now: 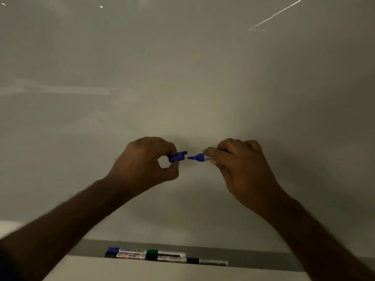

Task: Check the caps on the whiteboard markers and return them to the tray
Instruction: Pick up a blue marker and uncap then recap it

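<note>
At frame centre: left hand (146, 161) pinching small blue plastic cap (178, 156), right hand (239, 165) clamped on blue whiteboard marker (199, 157); tip facing cap opening, axes nearly aligned, small gap between.

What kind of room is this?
Likely an office or classroom: a whiteboard fills the view, a marker tray runs beneath it, and capped markers lie in it.

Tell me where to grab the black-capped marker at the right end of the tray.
Pinch the black-capped marker mid-barrel from above and the front. It lies flat, lengthwise in the tray, with its right end free; the whiteboard blocks the back, and a green-capped marker adjoins its cap.
</note>
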